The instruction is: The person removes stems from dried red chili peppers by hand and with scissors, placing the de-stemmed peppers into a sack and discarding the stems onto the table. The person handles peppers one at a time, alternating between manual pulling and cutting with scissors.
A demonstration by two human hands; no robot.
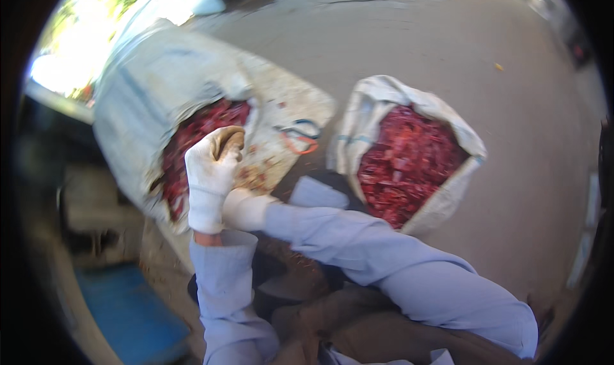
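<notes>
My left hand (215, 166), in a white knit glove with a brownish palm side, is raised with its fingers curled. It overlaps the mouth of a large white woven sack (144, 87) lying on its side, filled with dark red dried pods (204, 123), probably chillies. Whether anything is between the fingers is hidden. Just behind the left wrist is my gloved right hand (244, 209), reaching across from the right. Its fingers are out of sight behind the left hand. Beyond both hands, scissors (302, 137) with orange and blue handles rest on a pale, stained board (288, 96).
To the right, an upright white woven sack (434, 108) with a rolled-down rim holds more red pods (407, 163). Crumbs and bits of stem (256, 175) litter the board. A blue panel (132, 312) lies low at left. Grey concrete floor (508, 139) extends to the right.
</notes>
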